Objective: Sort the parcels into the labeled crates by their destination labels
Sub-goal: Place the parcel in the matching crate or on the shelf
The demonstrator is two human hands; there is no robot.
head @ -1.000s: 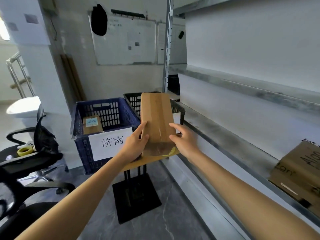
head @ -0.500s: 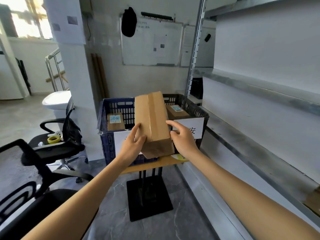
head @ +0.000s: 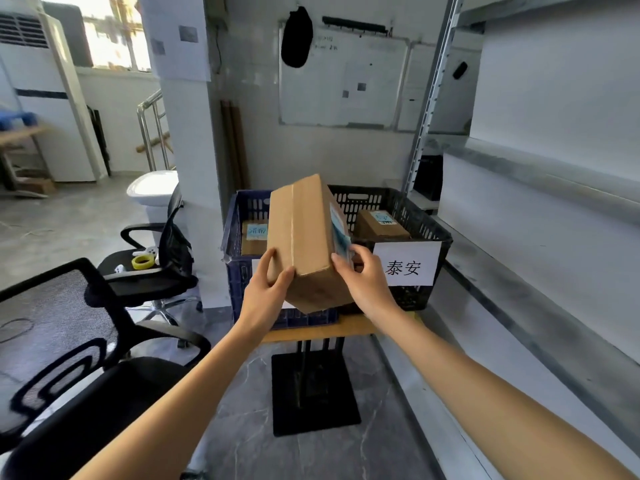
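Tabletop edge (head: 349,329) below parcel (head: 301,237), blue crate (head: 242,216) behind

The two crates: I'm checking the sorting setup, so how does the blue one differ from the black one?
The blue crate is dark blue, the black crate black. The blue crate sits left of the black crate. The black crate's white sign reads 泰安 in full; the blue crate's sign is mostly hidden behind the held parcel. Both are slotted plastic crates; a labelled box lies in the blue one, another box in the black.
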